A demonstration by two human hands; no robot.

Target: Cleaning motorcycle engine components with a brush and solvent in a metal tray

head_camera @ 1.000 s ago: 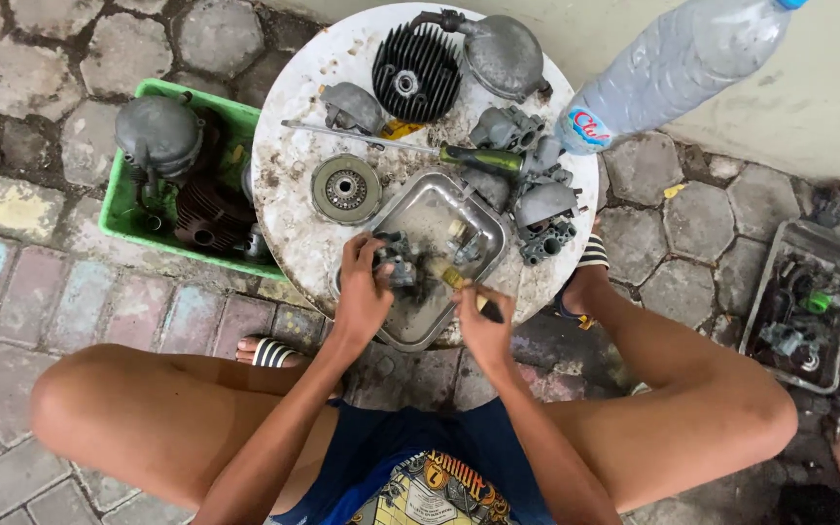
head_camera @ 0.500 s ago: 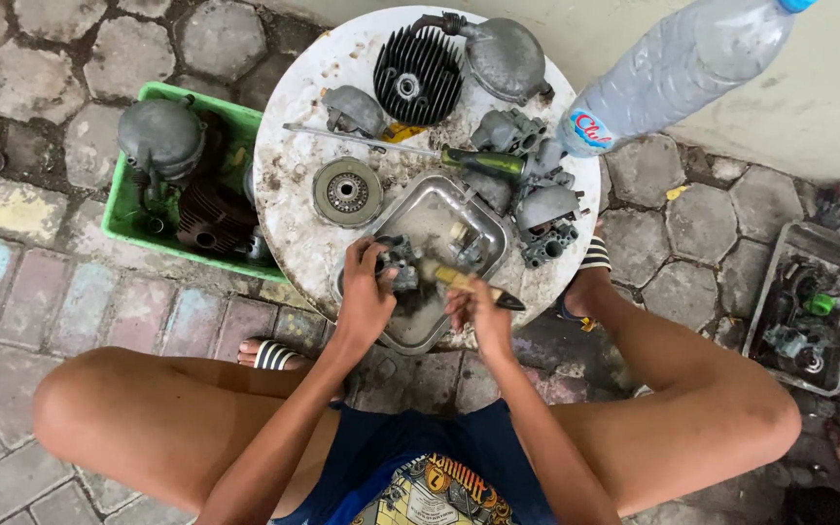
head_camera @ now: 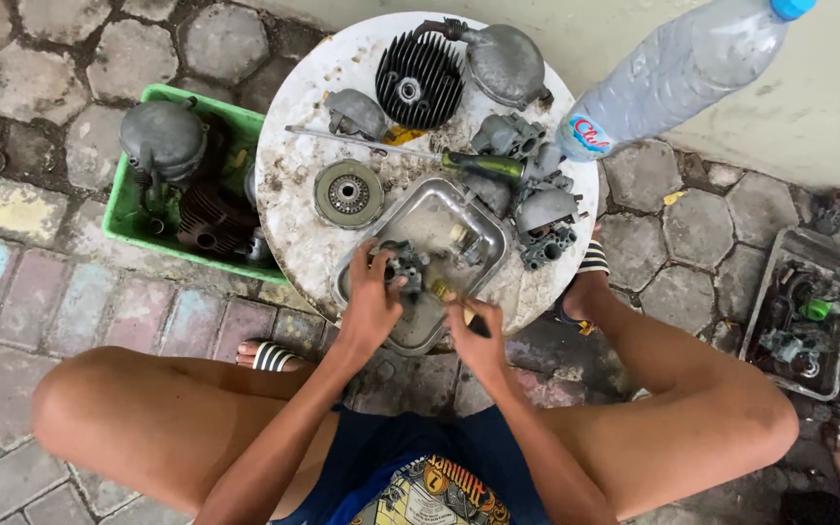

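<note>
Carburetor body (head_camera: 402, 267), a small dark metal casting, sits clamped in the fingers of the left hand (head_camera: 373, 309) over the near-left part of a square metal tray (head_camera: 454, 219). The right hand (head_camera: 475, 335) is closed on a small yellowish tool (head_camera: 442, 292) whose tip lies just beside the casting; what kind of tool it is cannot be told. The tray lies on a round white worktop (head_camera: 289, 180), and its near corner reaches the worktop's near edge, so both wrists hang past that edge, above the paving.

Little bare room remains on the worktop. A toothed round disc (head_camera: 348, 192) lies just left of the tray, a long screwdriver (head_camera: 410, 156) with a green handle runs across behind it, and a black finned cylinder head (head_camera: 420, 80) with a grey cover (head_camera: 506, 63) sits at the far edge. More grey castings (head_camera: 544, 219) crowd the right side, close to the rim. A clear plastic bottle (head_camera: 673, 73) leans in from the upper right, with its base over the worktop's right edge.

A green crate (head_camera: 123, 209) of engine parts touches the worktop on the left. A second parts tray (head_camera: 801, 301) rests on the paving well to the right. The person's knees flank the hands on both sides.
</note>
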